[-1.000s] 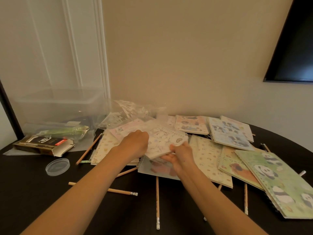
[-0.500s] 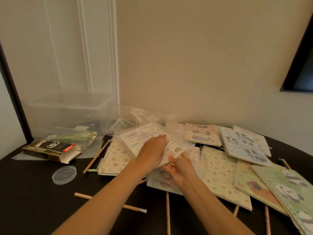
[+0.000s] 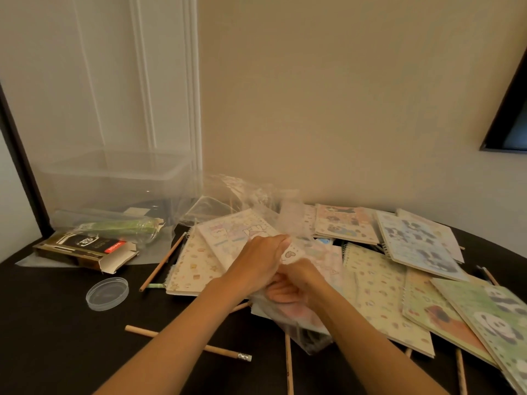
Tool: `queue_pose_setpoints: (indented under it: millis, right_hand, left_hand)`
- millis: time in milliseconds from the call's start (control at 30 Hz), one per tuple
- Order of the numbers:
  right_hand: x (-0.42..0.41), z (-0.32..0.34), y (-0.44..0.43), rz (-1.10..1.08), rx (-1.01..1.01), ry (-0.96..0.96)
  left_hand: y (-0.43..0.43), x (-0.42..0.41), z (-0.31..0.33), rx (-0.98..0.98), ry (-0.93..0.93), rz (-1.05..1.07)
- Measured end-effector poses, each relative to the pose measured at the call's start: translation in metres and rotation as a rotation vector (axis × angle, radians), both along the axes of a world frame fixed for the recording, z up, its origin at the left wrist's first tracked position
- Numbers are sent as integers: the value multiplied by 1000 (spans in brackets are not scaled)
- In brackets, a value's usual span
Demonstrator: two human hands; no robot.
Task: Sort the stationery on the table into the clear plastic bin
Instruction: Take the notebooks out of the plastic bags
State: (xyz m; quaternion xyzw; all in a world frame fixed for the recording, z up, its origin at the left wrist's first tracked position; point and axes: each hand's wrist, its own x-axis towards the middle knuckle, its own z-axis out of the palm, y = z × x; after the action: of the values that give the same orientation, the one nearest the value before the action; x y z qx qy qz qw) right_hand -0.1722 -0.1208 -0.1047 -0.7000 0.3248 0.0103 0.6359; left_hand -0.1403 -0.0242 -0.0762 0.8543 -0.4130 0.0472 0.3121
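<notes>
A white cartoon-print notebook [image 3: 236, 238] is lifted off the pile, and my left hand [image 3: 258, 263] grips its near right edge from above. Just below and to the right, my right hand [image 3: 293, 286] is closed on the clear plastic sleeve [image 3: 296, 317] that hangs under the notebook. The clear plastic bin [image 3: 114, 181] stands at the back left of the black table [image 3: 51, 337]. Several more notebooks [image 3: 382, 297] lie spread to the right, among them a panda-cover one [image 3: 496, 312]. Wooden pencils [image 3: 188, 342] lie scattered near the table's front.
A dark open cardboard box [image 3: 82, 248] and a green tube in plastic [image 3: 119, 228] lie in front of the bin. A small round clear lid [image 3: 107, 293] sits at left. Crumpled clear wrapping [image 3: 236, 195] lies behind the pile. A dark frame [image 3: 510, 109] hangs on the right wall.
The two hands have closed in on each other at the notebook's near edge, the right one gathering the plastic sleeve. The camera has turned left, so the pile sits further right.
</notes>
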Motion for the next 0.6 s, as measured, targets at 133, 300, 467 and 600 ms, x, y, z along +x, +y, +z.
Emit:
queue_pose_setpoints:
  millis: [133,300,467,600]
  right_hand:
    - [-1,-2,-4,23,-45,15]
    - [-13,-2,0,79,216,-115]
    - [-27,4,-10,186,277,-94]
    - [-46,14,-29,218,142,-118]
  left_hand:
    - [-1,2,-2,11,34,-8]
    - [5,1,-7,2,132,-36]
    - [5,0,-7,55,204,-18]
    - [-2,-4,-3,157,297,14]
